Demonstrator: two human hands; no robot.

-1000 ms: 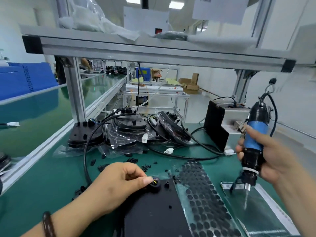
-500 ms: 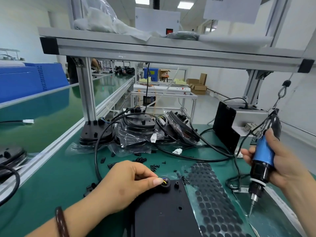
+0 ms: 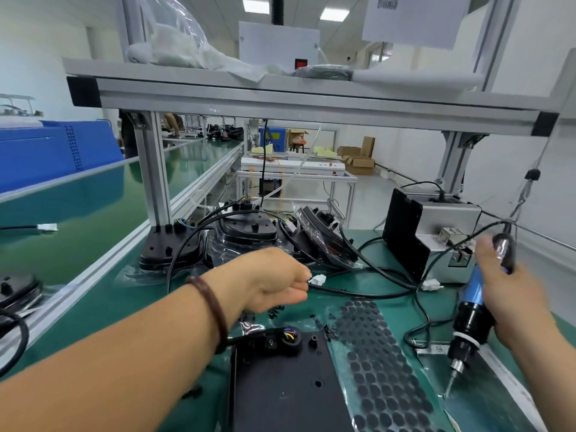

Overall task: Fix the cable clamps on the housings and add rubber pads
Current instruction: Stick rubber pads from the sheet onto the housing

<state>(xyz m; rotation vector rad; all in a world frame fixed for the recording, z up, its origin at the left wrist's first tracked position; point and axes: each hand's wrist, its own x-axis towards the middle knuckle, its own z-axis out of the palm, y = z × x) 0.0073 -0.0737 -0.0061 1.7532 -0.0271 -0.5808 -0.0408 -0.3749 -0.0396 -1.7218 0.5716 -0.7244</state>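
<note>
Pad sheet (image 3: pixel 374 363) between housing (image 3: pixel 280 394) and screwdriver (image 3: pixel 470 310); cables (image 3: pixel 358 295) behind.

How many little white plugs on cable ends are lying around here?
3: one white plastic plug by the left hand, one beside the grey metal box, one far left on the green conveyor. More may hide among the bagged black housings.

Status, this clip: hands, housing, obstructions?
Left hand above loose small parts, grasp unclear. Right hand grips screwdriver, clear of housing. Pad sheet beside housing. Nothing covers housing.
</note>
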